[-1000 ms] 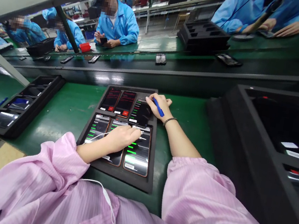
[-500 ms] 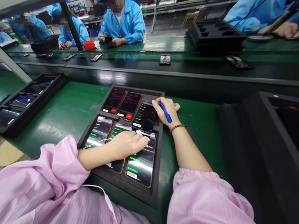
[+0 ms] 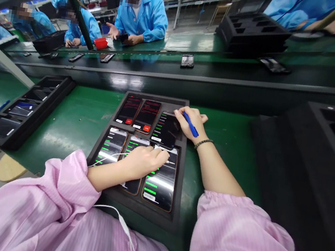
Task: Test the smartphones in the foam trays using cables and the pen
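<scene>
A black foam tray (image 3: 180, 187) holds several smartphones with lit screens. One smartphone (image 3: 167, 129), at the tray's upper right, lies a little askew with its lower end over the phone (image 3: 160, 188) below. My right hand (image 3: 192, 123) grips its right edge, a blue pen (image 3: 190, 125) tucked between the fingers. My left hand (image 3: 145, 162) is closed at the lower end of the askew phone, pinching the white cable (image 3: 122, 220); its plug is mostly hidden by the fingers. Two phones at the upper left show red text, among them the phone (image 3: 147, 116) nearest the askew one.
Another foam tray (image 3: 15, 139) with phones stands to the left, a blue pen (image 3: 1, 107) beside it. Stacked black trays (image 3: 296, 133) rise at the right. Beyond runs a dark conveyor (image 3: 151, 65) carrying phones. Across it, people in blue coats (image 3: 142, 15) work near a tray stack (image 3: 251, 35).
The view has shifted slightly. Both hands keep their places at the askew phone. A person across the conveyor has lifted one hand off a phone and opened it.
</scene>
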`<act>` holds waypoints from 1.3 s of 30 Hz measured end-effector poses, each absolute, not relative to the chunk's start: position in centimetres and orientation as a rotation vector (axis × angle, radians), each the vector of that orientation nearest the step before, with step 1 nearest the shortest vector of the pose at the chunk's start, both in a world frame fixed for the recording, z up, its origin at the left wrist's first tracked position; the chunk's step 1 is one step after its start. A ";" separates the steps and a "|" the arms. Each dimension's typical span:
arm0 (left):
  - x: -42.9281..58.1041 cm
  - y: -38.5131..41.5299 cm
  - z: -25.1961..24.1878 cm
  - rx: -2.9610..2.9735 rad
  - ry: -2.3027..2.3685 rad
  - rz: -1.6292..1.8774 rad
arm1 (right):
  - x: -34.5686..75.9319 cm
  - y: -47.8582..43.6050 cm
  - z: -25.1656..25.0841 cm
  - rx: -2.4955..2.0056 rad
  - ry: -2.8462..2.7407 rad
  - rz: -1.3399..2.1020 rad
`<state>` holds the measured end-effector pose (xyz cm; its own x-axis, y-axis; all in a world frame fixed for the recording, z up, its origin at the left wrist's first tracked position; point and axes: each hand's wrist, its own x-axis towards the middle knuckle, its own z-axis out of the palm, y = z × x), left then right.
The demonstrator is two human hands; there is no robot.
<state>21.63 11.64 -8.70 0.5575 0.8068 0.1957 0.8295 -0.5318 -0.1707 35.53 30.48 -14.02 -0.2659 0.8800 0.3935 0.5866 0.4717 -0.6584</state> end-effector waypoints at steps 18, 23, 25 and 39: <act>22.5 11.8 -7.5 -2.510 -1.408 0.017 | 35.5 30.0 -13.3 -1.291 -2.052 0.473; 23.3 12.1 -6.1 -2.569 -1.650 0.230 | 35.4 30.2 -13.0 -1.299 -2.092 0.452; 23.3 12.3 -6.0 -2.575 -1.727 0.251 | 35.5 30.2 -12.9 -1.293 -2.088 0.472; 20.2 12.8 -4.8 -2.276 -2.381 -0.269 | 35.3 29.8 -13.0 -1.332 -2.026 0.496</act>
<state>20.16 12.80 -4.80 -0.0445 0.9990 -0.0055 0.9726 0.0446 0.2284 35.25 29.78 -13.03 -0.2686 0.9109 0.3132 0.6631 0.4107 -0.6258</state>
